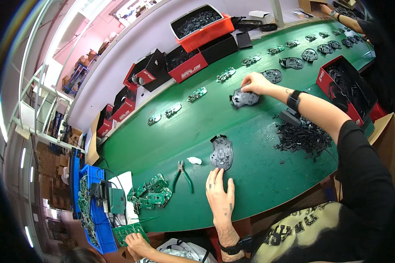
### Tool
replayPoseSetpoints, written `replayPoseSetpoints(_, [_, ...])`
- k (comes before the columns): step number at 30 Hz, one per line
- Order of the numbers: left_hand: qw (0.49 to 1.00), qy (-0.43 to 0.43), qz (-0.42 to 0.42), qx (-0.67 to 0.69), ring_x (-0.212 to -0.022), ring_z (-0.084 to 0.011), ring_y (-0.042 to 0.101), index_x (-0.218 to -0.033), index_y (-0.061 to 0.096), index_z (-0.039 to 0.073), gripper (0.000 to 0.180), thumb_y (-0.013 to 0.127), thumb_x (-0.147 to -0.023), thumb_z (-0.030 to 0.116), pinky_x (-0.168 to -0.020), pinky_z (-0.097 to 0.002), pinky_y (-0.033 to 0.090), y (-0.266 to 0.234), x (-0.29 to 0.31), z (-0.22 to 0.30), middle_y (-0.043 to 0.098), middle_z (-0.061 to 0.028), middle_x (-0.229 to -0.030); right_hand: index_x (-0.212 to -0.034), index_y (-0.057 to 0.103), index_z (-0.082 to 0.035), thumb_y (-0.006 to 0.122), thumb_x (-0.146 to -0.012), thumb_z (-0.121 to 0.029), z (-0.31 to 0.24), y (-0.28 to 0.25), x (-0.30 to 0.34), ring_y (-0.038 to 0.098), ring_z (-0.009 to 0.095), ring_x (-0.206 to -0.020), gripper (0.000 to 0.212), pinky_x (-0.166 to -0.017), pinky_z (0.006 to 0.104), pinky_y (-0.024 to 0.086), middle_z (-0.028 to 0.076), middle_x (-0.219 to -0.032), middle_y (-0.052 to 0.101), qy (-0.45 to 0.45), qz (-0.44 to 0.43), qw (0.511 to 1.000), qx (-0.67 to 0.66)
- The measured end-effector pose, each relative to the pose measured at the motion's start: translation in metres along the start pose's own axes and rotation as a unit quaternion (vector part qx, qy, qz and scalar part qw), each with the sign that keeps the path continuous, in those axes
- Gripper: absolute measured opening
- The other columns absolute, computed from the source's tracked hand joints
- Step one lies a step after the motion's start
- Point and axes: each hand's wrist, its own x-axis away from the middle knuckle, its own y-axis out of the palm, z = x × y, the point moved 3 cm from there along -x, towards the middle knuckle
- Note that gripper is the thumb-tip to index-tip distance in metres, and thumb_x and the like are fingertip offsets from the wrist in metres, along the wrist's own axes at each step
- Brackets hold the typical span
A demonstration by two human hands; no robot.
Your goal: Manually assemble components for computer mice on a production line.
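My right hand point(256, 83) pinches the upper edge of a dark grey plastic mouse shell point(244, 99) over the middle of the green table; the shell is slightly blurred. My left hand point(220, 195) lies palm down, its fingers stretched out. Its fingertips are at the lower edge of another grey mouse shell point(221, 153), which lies flat with its ribbed inside up. Just beyond my right hand is a further dark shell point(272, 76). Small green circuit boards point(197, 94) stretch in a spaced row along the far side.
Green-handled pliers point(181, 177), a small white bottle point(194, 161) and piled circuit boards point(151, 193) lie left. Small black parts point(303, 138) are heaped right, near a red-and-black box point(346, 90). Parts bins point(202, 33) line the back. A co-worker's hand point(137, 244) touches a board point(129, 232).
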Motion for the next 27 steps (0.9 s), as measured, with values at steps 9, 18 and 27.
replayPoseSetpoints(9, [1.000, 0.002, 0.005, 0.007, -0.121, -0.0326, 0.048, -0.127, 0.056, 0.002, 0.042, 0.063, -0.088, 0.017, -0.102, -0.0461, 0.038, -0.004, 0.021, 0.002, 0.055, -0.0138, -0.129, -0.083, 0.071, -0.007, 0.076, -0.073, -0.031, -0.007, 0.010, 0.001, 0.063, 0.031, -0.090, 0.027, -0.079, 0.0406, 0.052, 0.014, -0.091, 0.066, -0.046, 0.103, 0.960, 0.256])
replayPoseSetpoints(18, [0.991, 0.037, -0.010, -0.128, -0.121, -0.0303, 0.047, -0.128, 0.054, 0.004, 0.045, 0.064, -0.088, 0.022, -0.099, -0.0454, 0.038, 0.000, 0.005, -0.001, 0.052, -0.0114, -0.131, -0.081, 0.074, -0.005, 0.071, -0.069, -0.018, -0.096, -0.029, 0.148, 0.067, 0.029, -0.068, 0.018, -0.064, 0.0390, 0.053, 0.013, -0.075, 0.070, -0.078, -0.298, 0.942, 0.134])
replayPoseSetpoints(27, [0.998, 0.010, 0.016, -0.068, -0.108, -0.0305, 0.053, -0.110, 0.062, 0.005, 0.026, 0.065, -0.086, 0.014, -0.091, -0.0419, 0.042, 0.004, -0.012, -0.008, 0.058, -0.0113, -0.114, -0.072, 0.069, -0.003, 0.071, -0.071, -0.017, -0.077, -0.014, 0.191, 0.061, 0.029, -0.078, 0.014, -0.069, 0.0404, 0.050, 0.011, -0.074, 0.062, -0.098, -0.239, 0.955, 0.143])
